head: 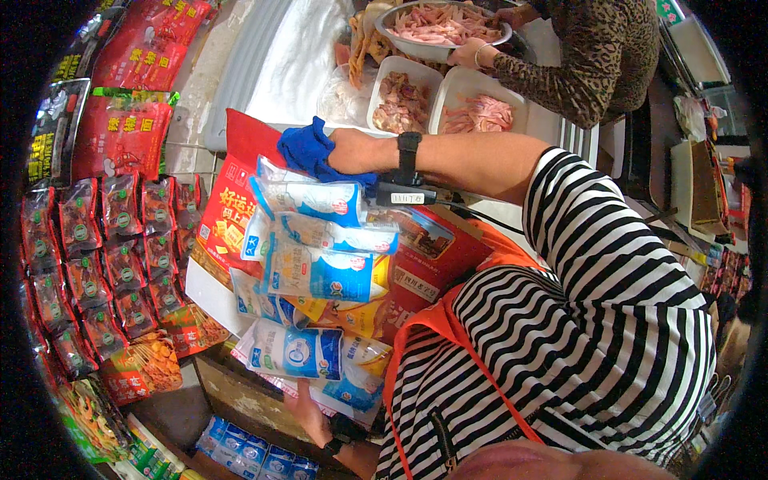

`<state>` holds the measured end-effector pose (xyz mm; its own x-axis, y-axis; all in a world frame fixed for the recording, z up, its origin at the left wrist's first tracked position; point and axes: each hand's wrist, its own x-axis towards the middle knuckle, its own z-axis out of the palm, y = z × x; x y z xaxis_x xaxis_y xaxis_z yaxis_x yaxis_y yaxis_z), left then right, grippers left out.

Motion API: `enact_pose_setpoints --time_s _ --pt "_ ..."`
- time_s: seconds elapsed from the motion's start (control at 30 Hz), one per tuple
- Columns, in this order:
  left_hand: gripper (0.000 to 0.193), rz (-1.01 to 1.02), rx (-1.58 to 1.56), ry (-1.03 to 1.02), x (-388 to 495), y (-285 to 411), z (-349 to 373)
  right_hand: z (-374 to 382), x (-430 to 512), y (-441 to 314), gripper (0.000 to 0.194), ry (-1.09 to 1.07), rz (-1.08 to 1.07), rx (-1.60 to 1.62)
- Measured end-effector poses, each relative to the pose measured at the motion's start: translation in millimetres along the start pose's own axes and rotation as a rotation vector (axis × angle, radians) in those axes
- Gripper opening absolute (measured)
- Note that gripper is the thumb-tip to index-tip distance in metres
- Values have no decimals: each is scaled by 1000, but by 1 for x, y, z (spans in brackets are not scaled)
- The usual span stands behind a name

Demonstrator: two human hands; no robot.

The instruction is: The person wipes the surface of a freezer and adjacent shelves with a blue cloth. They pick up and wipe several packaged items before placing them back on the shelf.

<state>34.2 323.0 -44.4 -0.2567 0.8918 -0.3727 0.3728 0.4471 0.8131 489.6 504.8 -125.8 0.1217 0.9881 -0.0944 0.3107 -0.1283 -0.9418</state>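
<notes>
My right hand (351, 151) grips a crumpled blue cloth (303, 147) at the far end of an opened red cardboard box (225, 204). Several blue-and-white salt bags (318, 273) lie stacked on the box, with yellow-and-blue bags (354, 315) among them. Below, my left hand (306, 411) holds the box's near edge, beside a white-and-blue bag (294, 351); its fingertips are partly hidden. Both wrists wear a black strap, and a black device with a written label (406, 197) sits by the right wrist.
A co-worker in a leopard-print sleeve (558, 90) holds a metal bowl of chicken feet (444, 27). Trays of raw meat (402, 102) stand beyond the box. Packaged snacks (120, 258) and red seasoning packets (129, 132) are at left; blue packets (252, 450) lie below.
</notes>
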Motion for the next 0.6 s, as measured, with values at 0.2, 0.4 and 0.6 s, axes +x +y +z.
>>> enact_pose_setpoints --time_s 0.2,0.4,0.6 --pt "46 77 9 0 -1 -1 0 6 4 5 31 24 -15 17" --pt "44 41 70 42 -1 0 0 6 2 -1 32 43 -9 8" --pt "43 63 -12 14 -5 0 1 3 -4 -12 33 1 2 -2"
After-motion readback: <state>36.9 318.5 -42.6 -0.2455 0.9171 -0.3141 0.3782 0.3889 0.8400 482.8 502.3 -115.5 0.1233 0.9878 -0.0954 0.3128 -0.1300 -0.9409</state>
